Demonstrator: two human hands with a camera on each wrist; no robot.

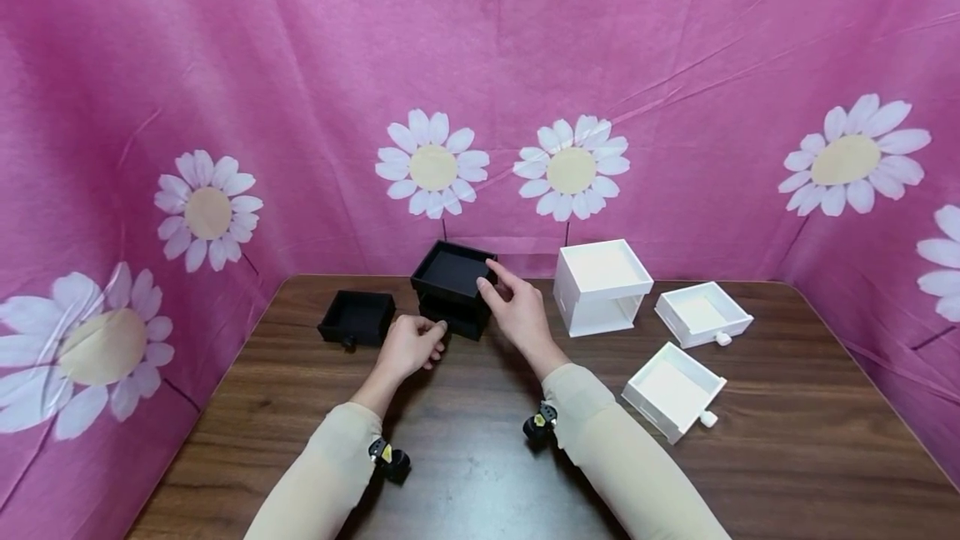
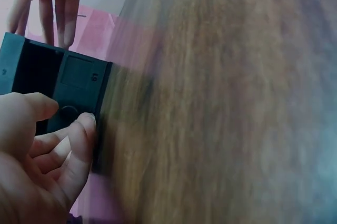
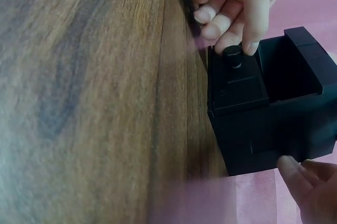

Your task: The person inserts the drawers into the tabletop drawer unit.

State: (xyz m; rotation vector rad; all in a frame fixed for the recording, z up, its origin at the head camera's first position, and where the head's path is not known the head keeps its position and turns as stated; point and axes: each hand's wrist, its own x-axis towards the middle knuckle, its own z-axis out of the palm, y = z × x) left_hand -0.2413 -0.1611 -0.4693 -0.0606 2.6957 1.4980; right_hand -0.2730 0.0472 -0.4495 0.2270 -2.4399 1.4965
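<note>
A black cabinet [image 1: 452, 272] stands at the back middle of the table, its upper slot empty. A black drawer [image 3: 239, 88] with a round knob [image 2: 68, 112] fills the lower slot. My left hand [image 1: 411, 345] is at this drawer front, thumb and index fingertip on either side of the knob with small gaps. My right hand [image 1: 517, 307] touches the cabinet's right side with extended fingers, thumb by the upper front corner. Left of the cabinet lies a second black drawer [image 1: 356, 317], empty, its knob facing me.
To the right stands a white cabinet [image 1: 606, 267] with an open front. Two empty white drawers, one farther back [image 1: 703, 313] and one nearer [image 1: 672, 390], lie beside it on the wooden table [image 1: 480, 457]. A pink flowered cloth [image 1: 337, 90] hangs behind.
</note>
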